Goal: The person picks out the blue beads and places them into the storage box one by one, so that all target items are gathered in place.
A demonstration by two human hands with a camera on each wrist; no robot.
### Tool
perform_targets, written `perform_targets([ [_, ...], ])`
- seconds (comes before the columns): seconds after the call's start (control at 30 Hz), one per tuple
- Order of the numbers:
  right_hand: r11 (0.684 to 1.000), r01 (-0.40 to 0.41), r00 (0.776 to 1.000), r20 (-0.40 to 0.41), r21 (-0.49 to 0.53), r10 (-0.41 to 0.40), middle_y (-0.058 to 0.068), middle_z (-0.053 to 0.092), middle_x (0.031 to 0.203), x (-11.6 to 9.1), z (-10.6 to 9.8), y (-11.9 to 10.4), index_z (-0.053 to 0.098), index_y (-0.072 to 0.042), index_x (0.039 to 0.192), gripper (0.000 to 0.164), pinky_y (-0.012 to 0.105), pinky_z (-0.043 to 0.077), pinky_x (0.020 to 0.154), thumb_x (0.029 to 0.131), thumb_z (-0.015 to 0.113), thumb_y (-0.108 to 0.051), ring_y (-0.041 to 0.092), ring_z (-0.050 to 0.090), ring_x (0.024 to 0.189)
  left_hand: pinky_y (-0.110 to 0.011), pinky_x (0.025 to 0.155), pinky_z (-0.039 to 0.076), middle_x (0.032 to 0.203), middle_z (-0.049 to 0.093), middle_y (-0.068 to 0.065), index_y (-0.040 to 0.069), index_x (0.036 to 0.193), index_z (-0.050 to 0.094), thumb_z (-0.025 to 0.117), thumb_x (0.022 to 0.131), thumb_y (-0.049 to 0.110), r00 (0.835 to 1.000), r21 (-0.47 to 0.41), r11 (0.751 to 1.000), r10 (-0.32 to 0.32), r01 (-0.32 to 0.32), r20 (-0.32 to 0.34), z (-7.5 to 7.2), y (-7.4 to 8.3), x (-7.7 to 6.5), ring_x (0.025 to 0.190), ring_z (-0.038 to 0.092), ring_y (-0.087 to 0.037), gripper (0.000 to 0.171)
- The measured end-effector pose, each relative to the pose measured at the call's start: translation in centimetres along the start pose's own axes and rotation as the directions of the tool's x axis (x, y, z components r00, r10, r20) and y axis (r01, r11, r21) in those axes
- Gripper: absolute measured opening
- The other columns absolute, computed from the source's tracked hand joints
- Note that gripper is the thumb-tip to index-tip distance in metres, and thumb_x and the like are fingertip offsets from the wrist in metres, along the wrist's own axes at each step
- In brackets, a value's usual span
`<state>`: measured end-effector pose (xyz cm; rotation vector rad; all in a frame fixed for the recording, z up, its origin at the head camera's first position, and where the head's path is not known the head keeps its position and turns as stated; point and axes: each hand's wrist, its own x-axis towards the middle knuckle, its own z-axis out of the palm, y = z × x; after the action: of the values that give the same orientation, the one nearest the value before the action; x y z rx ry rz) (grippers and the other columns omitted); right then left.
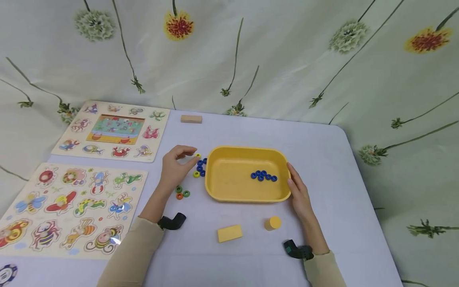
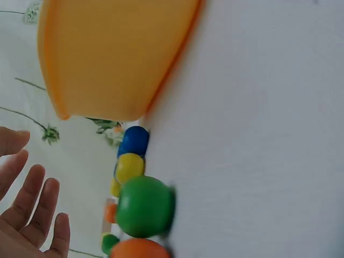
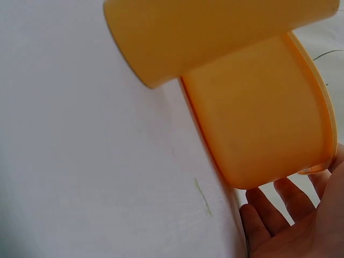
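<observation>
A shallow yellow tray [image 1: 229, 191] sits on the table with several blue beads [image 1: 263, 175] inside, toward its right end. My right hand [image 1: 299, 193] holds the tray's right end, thumb at the rim and fingers along the outer wall [image 3: 258, 134]. Left of the tray, my left hand [image 1: 177, 165] hovers by a loose group of blue and yellow beads [image 1: 200, 168], thumb and index fingertips right by a yellow bead [image 1: 198, 155]. In the left wrist view its fingers [image 2: 35, 199] are spread and hold nothing. Green and orange beads [image 1: 179, 196] lie nearer my left wrist.
Two picture puzzle boards [image 1: 152, 155] cover the table's left side. A wooden block [image 1: 191, 119] lies at the back. Before the tray are a yellow block [image 1: 230, 233] and a yellow cylinder [image 1: 273, 223]. A poker chip [image 1: 8, 274] is at the lower left. Floral cloth hangs behind.
</observation>
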<state>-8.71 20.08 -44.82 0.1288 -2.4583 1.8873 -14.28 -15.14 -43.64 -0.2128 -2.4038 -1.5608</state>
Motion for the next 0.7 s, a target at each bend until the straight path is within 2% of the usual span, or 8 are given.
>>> perform_targets([
  [0.13,1.0,-0.002,1.0,0.002,0.014,0.002,0.002,0.026,0.145,0.0,0.0,0.1,0.028,-0.011,0.139,0.044,0.007,0.019,0.1,0.095,0.032,-0.007,0.016,0.02,0.134,-0.039,0.089,0.041,0.104,0.059,-0.002,0.012,0.106,0.062,0.071,0.075,0.024,0.991,0.039,0.994,-0.106,0.103,0.086,0.2,-1.6,-0.5,0.095,0.053,-0.016,0.035],
  [0.27,1.0,-0.001,1.0,0.0,0.017,0.001,0.002,0.026,0.145,0.0,0.0,0.0,0.028,-0.011,0.139,0.044,0.007,0.019,0.099,0.095,0.031,-0.007,0.016,0.02,0.134,-0.039,0.089,0.042,0.108,0.057,-0.002,0.014,0.11,0.059,0.073,0.072,0.027,0.976,0.125,0.984,-0.144,0.124,0.167,0.5,-2.5,-1.0,0.096,0.052,-0.017,0.041],
  [0.7,1.0,0.008,1.0,0.002,0.018,-0.008,0.005,0.026,0.145,0.0,0.1,0.1,0.028,-0.01,0.139,0.044,0.005,0.02,0.098,0.095,0.031,-0.006,0.017,0.02,0.134,-0.039,0.082,0.041,0.107,0.056,-0.001,0.019,0.104,0.062,0.073,0.071,0.029,0.97,0.331,0.943,-0.086,0.006,0.227,1.1,-2.9,-1.5,0.094,0.053,-0.018,0.036],
])
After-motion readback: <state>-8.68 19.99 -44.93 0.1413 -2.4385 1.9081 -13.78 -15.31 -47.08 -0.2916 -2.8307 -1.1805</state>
